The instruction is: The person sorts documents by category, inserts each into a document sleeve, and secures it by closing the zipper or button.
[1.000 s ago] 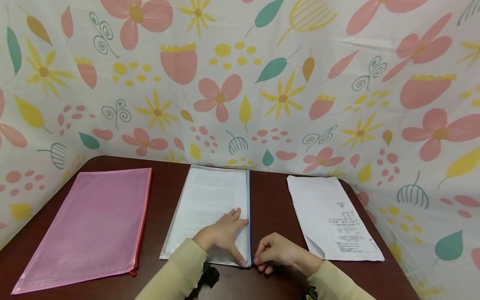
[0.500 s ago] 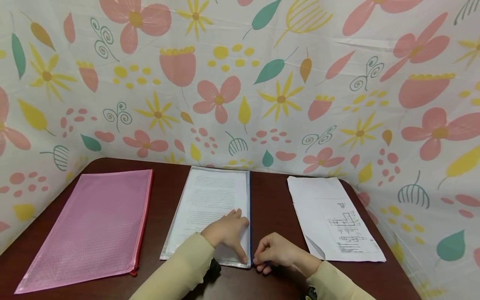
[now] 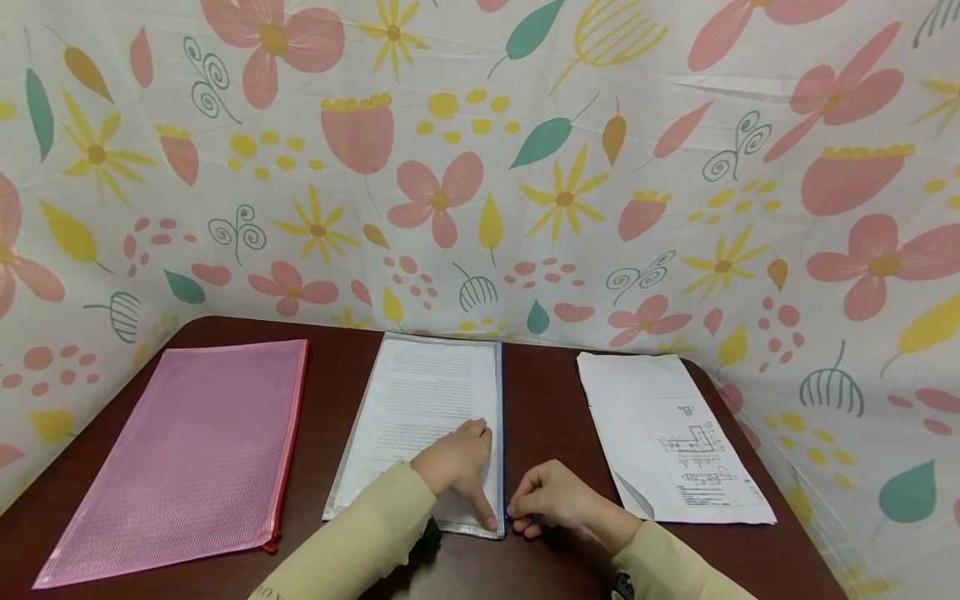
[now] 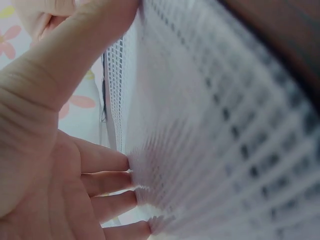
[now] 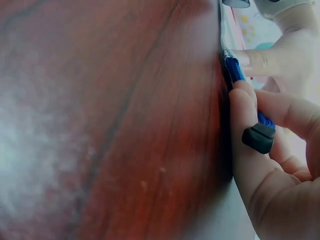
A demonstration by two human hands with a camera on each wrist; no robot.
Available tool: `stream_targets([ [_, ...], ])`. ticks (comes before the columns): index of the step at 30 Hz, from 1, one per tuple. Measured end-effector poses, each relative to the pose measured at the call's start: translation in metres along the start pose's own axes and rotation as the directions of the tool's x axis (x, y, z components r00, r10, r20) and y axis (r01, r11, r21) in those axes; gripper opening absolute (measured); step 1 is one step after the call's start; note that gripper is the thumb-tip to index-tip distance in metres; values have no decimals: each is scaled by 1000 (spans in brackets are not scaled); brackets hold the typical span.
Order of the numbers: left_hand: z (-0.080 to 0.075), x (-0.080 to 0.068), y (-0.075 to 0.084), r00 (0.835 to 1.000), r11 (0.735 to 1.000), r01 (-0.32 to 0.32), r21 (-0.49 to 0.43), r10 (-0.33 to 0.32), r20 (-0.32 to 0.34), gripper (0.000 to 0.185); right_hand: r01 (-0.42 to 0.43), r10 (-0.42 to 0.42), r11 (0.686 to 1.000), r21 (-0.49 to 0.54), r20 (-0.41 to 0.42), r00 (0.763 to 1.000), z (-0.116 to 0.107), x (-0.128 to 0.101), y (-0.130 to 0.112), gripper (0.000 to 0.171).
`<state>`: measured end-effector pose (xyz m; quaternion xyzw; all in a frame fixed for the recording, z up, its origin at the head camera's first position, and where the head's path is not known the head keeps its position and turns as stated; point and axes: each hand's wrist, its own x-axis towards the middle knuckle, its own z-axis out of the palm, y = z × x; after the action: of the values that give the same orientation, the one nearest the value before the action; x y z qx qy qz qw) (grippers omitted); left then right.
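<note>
Two hands work at the near edge of a dark wooden desk (image 3: 540,392). The left hand (image 3: 453,462) lies flat with fingers spread, pressing on one clear mesh pouch (image 3: 427,400) that holds printed sheets; its thumb points toward the pouch's near right corner. Just beside it, the right hand (image 3: 555,504) curls its fingers in a narrow pinching grip on the blue zipper pull (image 5: 260,131) at that corner; the pull is nearly hidden in the head view and shows clearly only from the right wrist. One pink mesh pouch (image 3: 180,446) lies well apart on the left. One loose sheet of paper (image 3: 667,442) with a small drawing, too small to read, lies on the right. A flowered cloth backdrop (image 3: 480,167) stands behind the desk.
</note>
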<state>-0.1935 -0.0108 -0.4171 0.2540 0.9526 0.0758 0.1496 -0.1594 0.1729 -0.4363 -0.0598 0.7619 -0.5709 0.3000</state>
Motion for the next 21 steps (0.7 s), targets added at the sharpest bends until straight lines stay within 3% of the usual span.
stream_targets([
  [6,-2,1,0,1000,999,-6,38,6,-12,125,3,-2,1000,10,-58,998,-1,6,-4,11],
  [14,-8,6,-2,1000,999,-13,40,13,-10,104,2,-1,1000,6,-93,996,-2,9,-7,13],
  [21,-9,9,-3,1000,998,-27,51,26,6,101,-2,4,1000,13,-117,993,-3,11,-8,13],
])
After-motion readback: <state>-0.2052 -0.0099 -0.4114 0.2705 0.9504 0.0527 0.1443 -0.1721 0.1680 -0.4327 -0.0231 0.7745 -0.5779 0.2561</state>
